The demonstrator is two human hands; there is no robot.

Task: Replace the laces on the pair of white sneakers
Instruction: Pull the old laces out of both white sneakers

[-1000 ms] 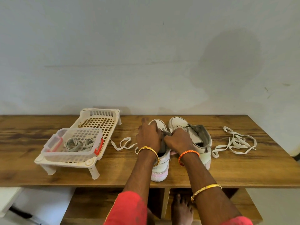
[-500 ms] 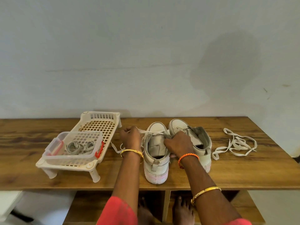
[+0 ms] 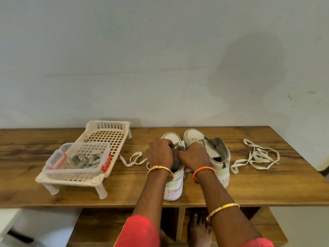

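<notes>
Over left sneaker, both hands

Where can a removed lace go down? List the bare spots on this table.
Bare wood shows along the front edge of the brown wooden table right of the white sneakers, and behind the loose white lace pile. The left is crowded: white slatted rack, clear plastic box, trailing lace.

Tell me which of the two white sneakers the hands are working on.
The left sneaker: both the left hand and right hand are at its tongue. The right sneaker stands beside it, untouched.
</notes>
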